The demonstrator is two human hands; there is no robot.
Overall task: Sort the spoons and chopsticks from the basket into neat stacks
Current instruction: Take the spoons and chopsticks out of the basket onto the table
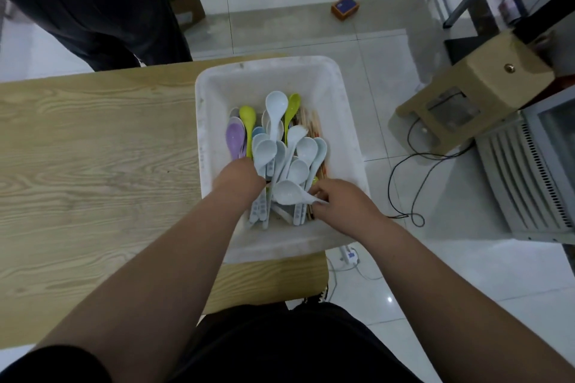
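A white plastic basket sits on the right end of a wooden table. Inside lie several pale blue spoons, two green spoons, a purple spoon and wooden chopsticks along the right side. My left hand reaches into the basket and grips a bunch of pale spoons by their handles; its fingers are hidden under them. My right hand pinches the handle of one white spoon near the basket's front.
A person in dark trousers stands at the table's far left corner. On the tiled floor to the right are a beige stool, black cables, a grey appliance and a small orange box. A shelf runs along the back.
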